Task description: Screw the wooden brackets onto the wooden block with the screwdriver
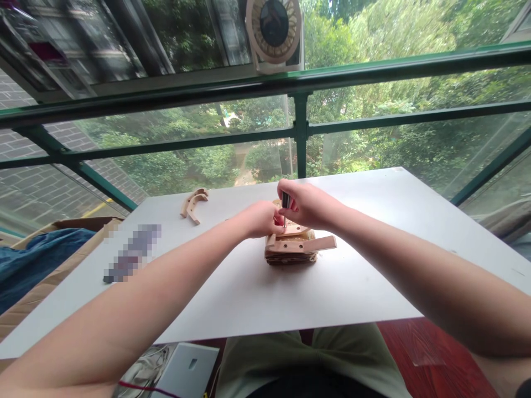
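My right hand (306, 203) is closed around the black handle of a screwdriver (285, 200), which it keeps upright with the shaft pointing down. Beside the shaft, my left hand (261, 219) has its fingers pinched together low over a pale wooden piece (296, 229); what they grip, if anything, is hidden. In front of that piece lies an angled wooden piece (319, 244) with two dark holes, its right end sticking out past the support. Both rest on a brown layered block (290, 258) that looks like stacked cardboard.
Curved wooden pieces (194, 210) lie at the back left of the white table (352, 287). A blurred-out object (133, 254) is nearer on the left. Beyond stand a green railing (249, 135) and a round fan (274, 27). A cardboard box (89, 223) with blue cloth is at left.
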A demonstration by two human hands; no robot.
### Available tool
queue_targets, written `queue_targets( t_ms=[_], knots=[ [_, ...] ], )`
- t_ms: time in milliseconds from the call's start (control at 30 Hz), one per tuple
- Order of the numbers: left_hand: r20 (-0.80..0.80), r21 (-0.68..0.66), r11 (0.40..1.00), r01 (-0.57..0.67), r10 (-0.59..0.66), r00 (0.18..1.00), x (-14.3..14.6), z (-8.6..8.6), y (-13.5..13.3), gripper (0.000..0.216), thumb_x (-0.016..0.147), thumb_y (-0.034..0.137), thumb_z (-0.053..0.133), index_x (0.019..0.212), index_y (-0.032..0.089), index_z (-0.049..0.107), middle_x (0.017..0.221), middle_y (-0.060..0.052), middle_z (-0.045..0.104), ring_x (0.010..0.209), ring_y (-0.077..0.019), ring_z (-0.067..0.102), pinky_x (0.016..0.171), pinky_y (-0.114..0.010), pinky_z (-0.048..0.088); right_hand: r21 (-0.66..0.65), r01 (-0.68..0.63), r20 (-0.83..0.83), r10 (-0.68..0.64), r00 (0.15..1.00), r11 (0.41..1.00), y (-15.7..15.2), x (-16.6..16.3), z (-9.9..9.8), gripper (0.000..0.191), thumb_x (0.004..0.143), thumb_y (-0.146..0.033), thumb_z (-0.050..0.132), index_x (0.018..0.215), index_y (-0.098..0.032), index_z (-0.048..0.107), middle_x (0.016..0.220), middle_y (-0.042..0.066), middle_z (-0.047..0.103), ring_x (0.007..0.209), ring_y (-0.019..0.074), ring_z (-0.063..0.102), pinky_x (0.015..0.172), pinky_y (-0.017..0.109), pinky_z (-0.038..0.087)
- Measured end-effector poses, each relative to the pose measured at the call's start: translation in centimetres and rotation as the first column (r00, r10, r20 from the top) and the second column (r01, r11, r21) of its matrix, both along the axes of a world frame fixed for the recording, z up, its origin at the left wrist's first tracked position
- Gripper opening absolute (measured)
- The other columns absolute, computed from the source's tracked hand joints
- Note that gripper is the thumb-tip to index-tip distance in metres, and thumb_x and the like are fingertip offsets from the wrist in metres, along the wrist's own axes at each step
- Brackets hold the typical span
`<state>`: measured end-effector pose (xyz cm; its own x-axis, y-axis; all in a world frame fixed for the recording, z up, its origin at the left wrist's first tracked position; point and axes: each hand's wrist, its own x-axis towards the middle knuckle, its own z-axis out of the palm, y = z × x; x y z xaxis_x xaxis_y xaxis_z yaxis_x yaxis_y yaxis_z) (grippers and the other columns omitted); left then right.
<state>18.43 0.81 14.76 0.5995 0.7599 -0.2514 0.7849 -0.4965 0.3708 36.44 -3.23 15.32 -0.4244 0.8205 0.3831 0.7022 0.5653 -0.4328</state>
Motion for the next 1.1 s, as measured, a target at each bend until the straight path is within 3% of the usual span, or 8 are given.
queue_targets(
  t_ms=[333,467,700,800,1100],
  knots=[
    [0.056,0.07,0.997,0.037,-0.04,0.998,-0.3,-1.8,1.1,0.015,0.068,0.024,0.063,0.076,0.022,0.075,0.082,-0.002,0.076,0.079,-0.0222,0.067,0.067,-0.03,0.05,0.093,0.105,0.092,-0.114,0.989,0.99,0.6,-0.7,0.4,0.029,0.08,-0.037,0.068,0.076,-0.024,0.043,0.062,-0.003,0.05,0.056,0.0127,0.038,0.054,0.026,0.024],
    [0.087,0.016,0.999,0.037,-0.038,0.995,-0.5,-1.4,1.0,0.018,0.068,0.027,0.067,0.083,0.024,0.076,0.087,-0.001,0.077,0.08,-0.0217,0.07,0.068,-0.029,0.052,0.084,0.147,0.079,-0.154,0.985,0.986,0.7,-0.8,0.3,0.026,0.08,-0.038,0.067,0.075,-0.023,0.046,0.062,-0.002,0.052,0.056,0.0127,0.037,0.054,0.027,0.023],
    [0.123,0.045,0.999,0.011,-0.016,0.992,-0.8,-0.5,0.4,0.031,0.076,0.051,0.07,0.088,0.023,0.073,0.084,-0.003,0.075,0.073,-0.0218,0.068,0.061,-0.028,0.049,0.093,0.141,0.019,-0.144,0.989,0.986,0.7,-0.9,-0.4,0.017,0.08,-0.034,0.064,0.081,-0.023,0.051,0.065,-0.001,0.055,0.058,0.0132,0.041,0.056,0.026,0.025],
    [0.132,0.089,0.996,-0.024,0.012,0.991,-0.8,-0.4,0.1,0.03,0.078,0.051,0.069,0.09,0.023,0.073,0.075,-0.002,0.072,0.065,-0.0207,0.065,0.058,-0.028,0.046,0.107,0.136,-0.006,-0.137,0.991,0.985,0.8,-1.0,-0.6,0.018,0.079,-0.033,0.064,0.08,-0.023,0.048,0.064,-0.002,0.053,0.057,0.0128,0.039,0.055,0.026,0.024],
    [0.235,0.137,0.99,-0.013,-0.019,0.972,-1.2,0.4,-0.1,0.02,0.075,0.042,0.068,0.079,0.022,0.066,0.079,0.002,0.074,0.073,-0.0191,0.069,0.057,-0.025,0.045,0.104,0.137,0.004,-0.138,0.99,0.985,0.5,-1.1,-0.1,0.024,0.078,-0.037,0.063,0.076,-0.024,0.043,0.06,-0.003,0.048,0.055,0.0125,0.036,0.053,0.027,0.022]
  ],
)
